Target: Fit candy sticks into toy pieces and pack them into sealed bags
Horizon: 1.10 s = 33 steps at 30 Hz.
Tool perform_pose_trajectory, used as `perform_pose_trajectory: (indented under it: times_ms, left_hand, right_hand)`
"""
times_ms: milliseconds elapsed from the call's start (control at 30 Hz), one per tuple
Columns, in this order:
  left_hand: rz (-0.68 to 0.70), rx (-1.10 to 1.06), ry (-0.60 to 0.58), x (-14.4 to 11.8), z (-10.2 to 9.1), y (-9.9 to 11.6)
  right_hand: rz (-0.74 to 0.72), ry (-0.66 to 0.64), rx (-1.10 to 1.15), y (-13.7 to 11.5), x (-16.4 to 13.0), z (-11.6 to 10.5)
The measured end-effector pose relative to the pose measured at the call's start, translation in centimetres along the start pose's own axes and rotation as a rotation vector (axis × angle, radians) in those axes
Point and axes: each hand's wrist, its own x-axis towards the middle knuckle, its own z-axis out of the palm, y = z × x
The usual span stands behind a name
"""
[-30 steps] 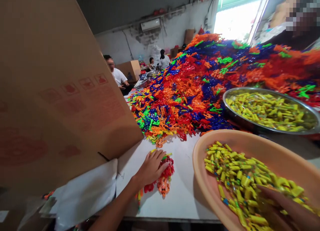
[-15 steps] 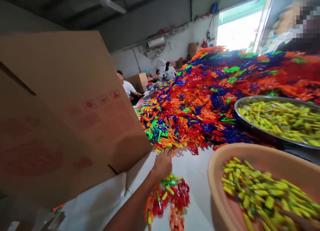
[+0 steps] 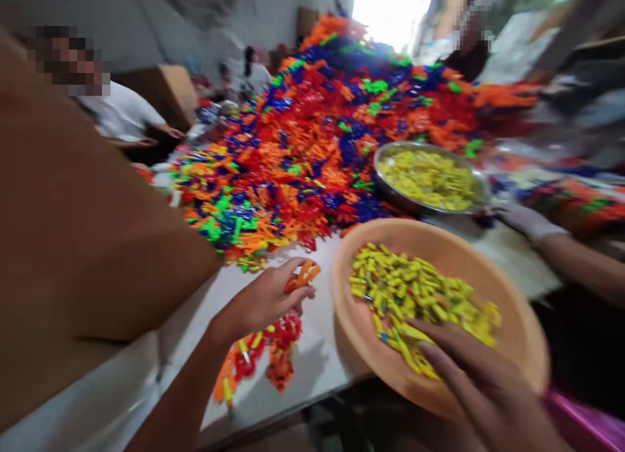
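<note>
My left hand (image 3: 266, 296) is closed around an orange plastic piece (image 3: 303, 274) with an open, looped outline, held above the white table. Below that hand lies a small group of red and orange plastic pieces (image 3: 280, 367), with thin yellow pieces among them. My right hand (image 3: 481, 380) reaches into a peach-coloured basin (image 3: 385, 227) from the lower right. Its thumb and finger pinch a small yellow piece (image 3: 415, 333) over many similar yellow pieces (image 3: 390, 276). Blur hides the finer shapes.
A large heap of red, orange, blue and green plastic pieces (image 3: 312, 159) covers the table behind. A metal bowl (image 3: 481, 195) of yellow pieces stands beyond the basin. A cardboard box (image 3: 97, 243) blocks the left. A co-worker's gloved hand (image 3: 530, 221) is at the right; others sit behind.
My view has swung right and down. My left hand has come away from the heap's edge with an orange piece. More of my right hand shows, now pinching a yellow piece.
</note>
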Motion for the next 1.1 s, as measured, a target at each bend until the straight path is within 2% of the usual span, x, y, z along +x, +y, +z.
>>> perform_pose_trajectory:
  times_ms: [67,133,200,267,367,467,600,700,767,867,1000,1033,1100]
  left_hand:
    - [0.025,-0.212,-0.157,-0.4,0.5,2.6]
    - [0.052,-0.246,-0.264,-0.6,1.0,4.8]
    - [0.060,-0.253,-0.343,-0.5,1.5,6.1]
    - [0.056,-0.279,-0.395,-0.2,1.8,6.5]
    - [0.059,-0.278,-0.384,0.2,1.9,6.1]
    - [0.058,-0.267,-0.341,0.0,1.8,5.6]
    - [0.083,-0.266,-0.354,-0.5,1.9,5.5]
    - [0.127,-0.197,-0.334,-0.7,2.1,5.4]
    - [0.175,-0.140,-0.306,-0.7,2.1,5.1]
    - [0.301,-0.083,-0.294,-0.7,1.8,4.8]
    - [0.465,0.037,-0.380,-0.6,1.2,5.4]
    - [0.472,0.077,-0.400,-0.4,1.0,5.4]
    - [0.446,0.103,-0.471,0.3,0.3,4.8]
  right_hand:
    - [0.002,-0.010,0.078,-3.4,0.4,0.5]
    - [-0.024,0.018,0.129,-5.8,1.0,1.5]
    - [-0.053,0.077,0.165,-7.3,1.1,2.5]
    - [-0.087,0.164,0.163,-8.0,1.0,3.2]
    - [-0.161,0.246,0.091,-8.8,1.1,3.9]
    - [-0.231,0.230,0.012,-9.7,1.4,4.2]
    - [-0.328,0.271,-0.083,-10.8,1.7,4.2]
    - [-0.343,0.284,-0.121,-11.1,1.9,4.1]
    - [-0.310,0.279,-0.107,-10.9,1.9,4.2]
    - [-0.157,0.246,0.010,-10.0,1.4,4.1]
    - [0.113,0.057,0.177,-7.7,0.3,2.6]
    - [0.163,0.033,0.174,-7.0,0.3,2.2]
    - [0.175,-0.048,0.147,-5.9,0.6,2.0]
